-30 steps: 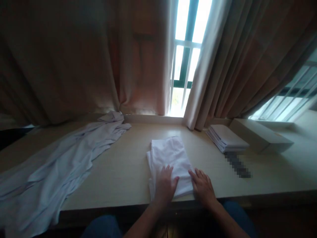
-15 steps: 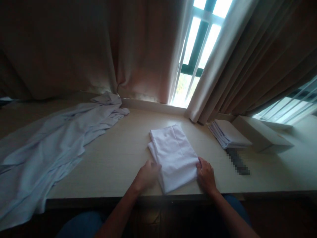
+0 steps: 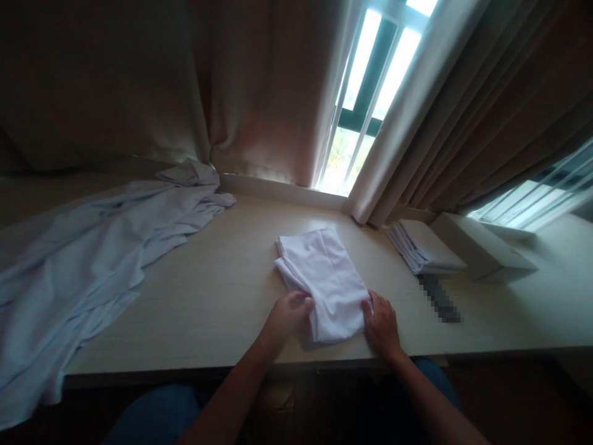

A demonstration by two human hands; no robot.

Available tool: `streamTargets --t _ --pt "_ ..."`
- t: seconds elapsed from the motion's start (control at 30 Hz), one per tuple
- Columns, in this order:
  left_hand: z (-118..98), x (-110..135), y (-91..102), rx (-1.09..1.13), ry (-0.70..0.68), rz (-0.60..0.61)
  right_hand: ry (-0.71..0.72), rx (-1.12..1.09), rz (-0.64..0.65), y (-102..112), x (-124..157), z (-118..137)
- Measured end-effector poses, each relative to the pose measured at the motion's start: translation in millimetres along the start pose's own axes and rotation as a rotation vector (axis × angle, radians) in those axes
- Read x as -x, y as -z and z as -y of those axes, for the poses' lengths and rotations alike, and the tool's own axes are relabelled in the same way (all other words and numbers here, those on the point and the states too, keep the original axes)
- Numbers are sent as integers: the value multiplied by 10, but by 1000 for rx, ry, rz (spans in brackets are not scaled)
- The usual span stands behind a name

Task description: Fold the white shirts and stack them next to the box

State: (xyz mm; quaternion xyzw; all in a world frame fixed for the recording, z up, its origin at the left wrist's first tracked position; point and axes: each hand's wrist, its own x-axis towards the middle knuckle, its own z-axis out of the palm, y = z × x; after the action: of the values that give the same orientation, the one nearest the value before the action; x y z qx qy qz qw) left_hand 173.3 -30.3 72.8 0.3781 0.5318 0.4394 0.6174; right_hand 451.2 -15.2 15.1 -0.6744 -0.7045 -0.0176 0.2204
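The white cloth is folded into a flat, long block. It lies a bit slanted on the table, with small wrinkles and layers sticking out on the left.

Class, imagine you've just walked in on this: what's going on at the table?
A person is handling a folded white cloth near the front edge of a table. Their left grip seems to pinch its left side, while the right grip rests at its near right edge. Off to the left, rumpled white cloth lies on the table and hangs over the front. On the right, a folded white stack lies beside a pale box.
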Motion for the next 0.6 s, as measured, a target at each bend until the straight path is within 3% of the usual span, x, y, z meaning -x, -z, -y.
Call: streamTargets --t 0.23,0.43,0.6 --pt "-43 -67 -73 59 28 118 15 1 -8 -12 6 -12" --pt "71 -14 111 -182 111 -102 26 -23 -30 -47 5 -54" --pt "273 66 316 -305 115 -115 31 -42 -48 -75 8 -71"
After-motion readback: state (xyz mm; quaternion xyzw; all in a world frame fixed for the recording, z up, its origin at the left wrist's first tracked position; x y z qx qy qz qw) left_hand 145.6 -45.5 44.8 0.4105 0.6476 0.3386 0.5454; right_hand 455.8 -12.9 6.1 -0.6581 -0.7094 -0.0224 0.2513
